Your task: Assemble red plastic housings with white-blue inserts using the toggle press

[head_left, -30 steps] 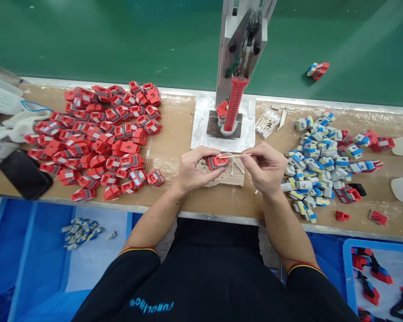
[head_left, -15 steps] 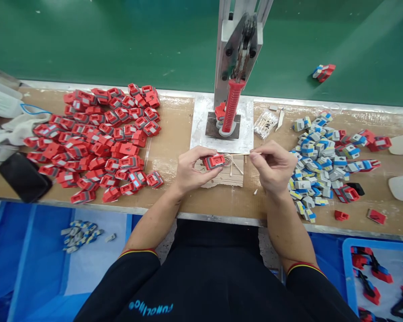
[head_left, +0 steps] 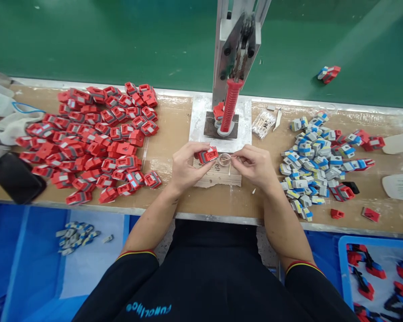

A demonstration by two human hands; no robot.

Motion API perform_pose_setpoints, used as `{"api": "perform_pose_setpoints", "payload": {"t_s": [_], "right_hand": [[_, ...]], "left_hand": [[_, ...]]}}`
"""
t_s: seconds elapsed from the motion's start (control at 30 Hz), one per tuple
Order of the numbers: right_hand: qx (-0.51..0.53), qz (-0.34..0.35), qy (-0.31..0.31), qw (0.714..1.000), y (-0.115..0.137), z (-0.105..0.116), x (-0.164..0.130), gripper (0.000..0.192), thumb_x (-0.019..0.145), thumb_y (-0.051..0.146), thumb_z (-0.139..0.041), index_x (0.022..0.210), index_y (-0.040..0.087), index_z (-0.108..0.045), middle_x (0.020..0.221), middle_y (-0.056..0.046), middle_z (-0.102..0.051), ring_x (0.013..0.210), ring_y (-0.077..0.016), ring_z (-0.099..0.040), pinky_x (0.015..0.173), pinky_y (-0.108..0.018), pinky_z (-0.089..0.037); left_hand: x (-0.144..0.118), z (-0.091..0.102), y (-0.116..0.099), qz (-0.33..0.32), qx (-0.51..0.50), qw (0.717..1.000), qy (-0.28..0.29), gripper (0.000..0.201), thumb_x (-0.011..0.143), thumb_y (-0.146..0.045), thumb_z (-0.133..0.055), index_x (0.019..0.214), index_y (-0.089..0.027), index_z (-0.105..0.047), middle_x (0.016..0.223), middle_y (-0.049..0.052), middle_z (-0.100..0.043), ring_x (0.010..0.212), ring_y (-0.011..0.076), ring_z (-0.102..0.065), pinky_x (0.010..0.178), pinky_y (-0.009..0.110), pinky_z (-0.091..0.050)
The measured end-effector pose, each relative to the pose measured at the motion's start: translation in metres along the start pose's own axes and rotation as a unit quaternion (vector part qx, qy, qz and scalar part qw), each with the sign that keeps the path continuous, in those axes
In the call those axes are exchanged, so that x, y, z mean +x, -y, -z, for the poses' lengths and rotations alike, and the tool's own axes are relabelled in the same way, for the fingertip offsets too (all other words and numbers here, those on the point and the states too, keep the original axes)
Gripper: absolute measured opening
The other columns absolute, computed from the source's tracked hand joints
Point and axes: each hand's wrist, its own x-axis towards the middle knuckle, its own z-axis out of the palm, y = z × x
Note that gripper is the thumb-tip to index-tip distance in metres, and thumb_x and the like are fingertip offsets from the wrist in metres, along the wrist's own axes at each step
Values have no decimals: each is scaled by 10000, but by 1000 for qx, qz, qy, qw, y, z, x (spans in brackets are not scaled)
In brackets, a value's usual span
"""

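Note:
Between the thumb and fingers of my left hand [head_left: 185, 167] is a red plastic part [head_left: 208, 154] with a small opening in its face. My right hand [head_left: 254, 164] pinches a thin cotton swab [head_left: 229, 157]; its tip reaches into a small clear round cup [head_left: 224, 160] just right of the red part. The cup stands on a torn piece of cardboard [head_left: 218, 181], where a few tiny metallic bits [head_left: 217, 167] lie near another swab. Behind both hands rises a hand press with a red handle [head_left: 231, 105], and a red part [head_left: 218, 110] sits on its base.
A big pile of red-and-grey parts [head_left: 97, 143] spreads over the left of the bench, beside a black phone [head_left: 16, 178]. Grey, blue and yellow parts [head_left: 310, 156] heap up on the right. A swab pack [head_left: 263, 123] lies near the press. Blue bins [head_left: 343, 268] stand below the bench.
My right hand has moved left, bringing the swab into the clear cup. My left hand has shifted slightly left and tilted the red part.

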Motion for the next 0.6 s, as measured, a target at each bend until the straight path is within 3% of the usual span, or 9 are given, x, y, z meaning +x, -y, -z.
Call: {"api": "perform_pose_setpoints", "payload": {"t_s": [0.2, 0.33, 0.6], "right_hand": [[158, -28, -140, 977, 14, 7, -1, 125, 851, 222, -743, 730, 222, -773, 582, 41, -565, 503, -96, -419, 492, -264, -316], [218, -21, -151, 964, 19, -3, -1, 108, 845, 239, -779, 740, 230, -798, 587, 37, -596, 516, -92, -442, 504, -260, -335], [211, -40, -130, 968, 21, -8, 0, 129, 846, 275, -784, 732, 221, -807, 582, 24, -611, 508, -93, -426, 490, -258, -348]], "left_hand": [[-1, -3, -1, -16, -12, 1000, 4, 258, 846, -194, -826, 1083, -208, -725, 1109, 63, -815, 1012, 201, -785, 866, 334, -633], [-1, -4, -2, -25, -13, 1000, 15, 251, 859, -185, -814, 1093, -206, -728, 1106, 64, -815, 1029, 205, -786, 907, 349, -638], [-2, -3, -1, -15, 3, 999, 32, 255, 870, -261, -833, 1098, -209, -733, 1110, 75, -815, 1023, 217, -786, 907, 369, -640]]}}
